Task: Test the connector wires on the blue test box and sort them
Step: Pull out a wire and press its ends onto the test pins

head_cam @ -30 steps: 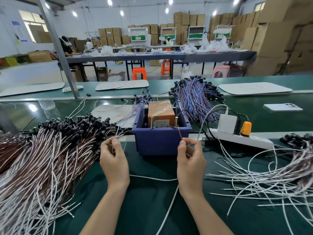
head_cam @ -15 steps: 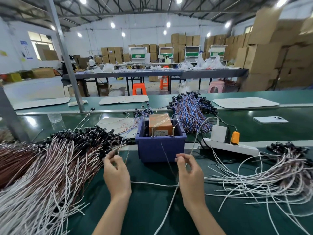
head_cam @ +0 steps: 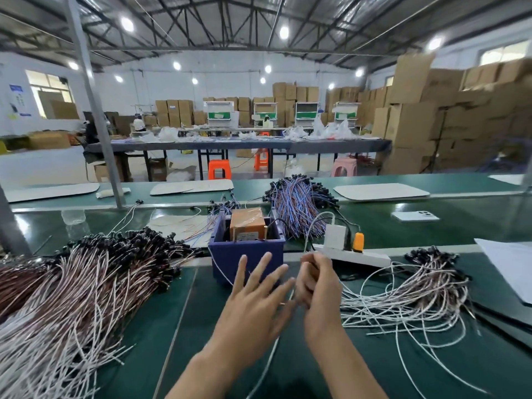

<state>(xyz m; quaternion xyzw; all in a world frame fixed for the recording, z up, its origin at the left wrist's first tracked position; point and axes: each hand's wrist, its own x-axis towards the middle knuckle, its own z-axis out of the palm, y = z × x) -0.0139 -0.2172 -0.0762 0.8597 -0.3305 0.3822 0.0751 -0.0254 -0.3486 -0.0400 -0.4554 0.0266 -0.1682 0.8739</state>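
Note:
The blue test box (head_cam: 230, 256) stands at mid-table with an orange block (head_cam: 247, 223) inside. My left hand (head_cam: 256, 300) hovers just in front of the box, fingers spread, holding nothing. Close beside it on the right, my right hand (head_cam: 316, 283) has its fingers curled round a white connector wire (head_cam: 267, 358) that trails down toward me; the grip itself is blurred. A big pile of white and brown wires with black connectors (head_cam: 86, 283) lies on the left. A smaller spread of white wires (head_cam: 403, 289) lies on the right.
A white power strip (head_cam: 359, 256) with a charger and an orange plug lies right of the box. Behind it are a blue-and-red wire bundle (head_cam: 296, 203) and a phone (head_cam: 414, 216). White paper (head_cam: 506, 263) lies at the right edge. A metal post (head_cam: 95, 125) rises at back left.
My left hand let go of the wire, opened its fingers and moved right toward my right hand. My right hand pulled the wire off the box's pins. The view tilted upward.

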